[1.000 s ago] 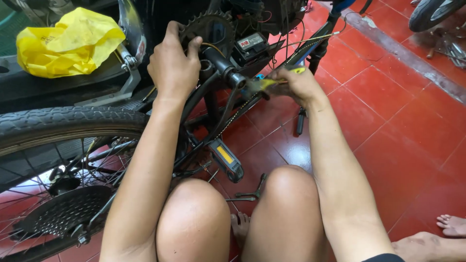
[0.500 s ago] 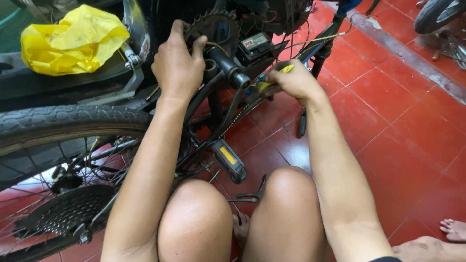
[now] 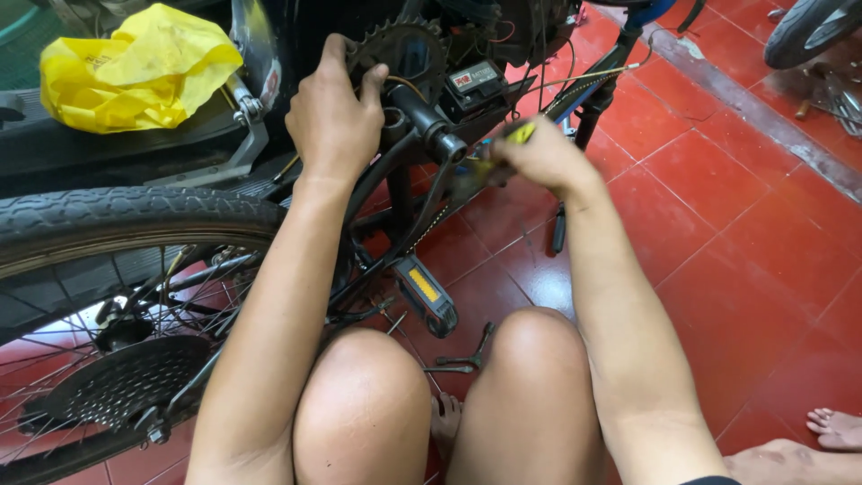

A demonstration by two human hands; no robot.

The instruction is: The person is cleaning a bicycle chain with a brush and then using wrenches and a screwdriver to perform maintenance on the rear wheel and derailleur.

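Bicycle with black rubber rear tyre (image 3: 135, 220) lies upturned before us on the red tile floor (image 3: 718, 224); its black crank arm (image 3: 422, 121) runs slantwise from the toothed steel chainring (image 3: 404, 45) toward our right; our left hand (image 3: 334, 121) grips beside the chainring, nearer; our right hand (image 3: 543, 157) closes on a yellow-handled tool (image 3: 519, 135) at the arm's end.

The left hand (image 3: 334, 121) rests on the chainring (image 3: 400, 49), with the crank (image 3: 422, 121) just right of it. The right hand (image 3: 543, 157) sits right of the crank's end. Below hangs the pedal (image 3: 427, 296), above the knees (image 3: 449, 404) (wrenches (image 3: 467, 355) on the floor (image 3: 718, 224) between). The wheel (image 3: 117, 224) lies left, the cassette (image 3: 126, 382) below it, and a bag (image 3: 135, 72) behind.
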